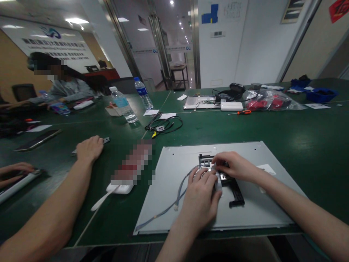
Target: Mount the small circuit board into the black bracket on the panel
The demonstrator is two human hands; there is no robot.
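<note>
Black bracket (237,191), one, sits near the middle of the pale metal panel (253,214), which lies flat at the table's near edge. As far as it shows, its long axis slants from the panel's far edge towards the near right corner. It lies to the right of the left hand (203,189) and directly below the right hand (231,163), the nearer of the two. Left hand: palm down, fingers bent over a silver strip (219,183); grip cannot be confirmed. Right hand: fingers curled together at the bracket's far part; what they pinch, if anything, is hidden.

Count, left to right: one co-worker's hand (20,169) at a white-edged device (20,186); one dark slab (38,140); a second co-worker hand (89,147) over one metal bar (106,140); two bottles (124,107) towards the far edge; one strapped white device (124,188); grey cable (178,189) reaching the panel's near left corner, number of strands unclear; one orange screwdriver (244,112); two blue containers (321,96) by the far right corner.
</note>
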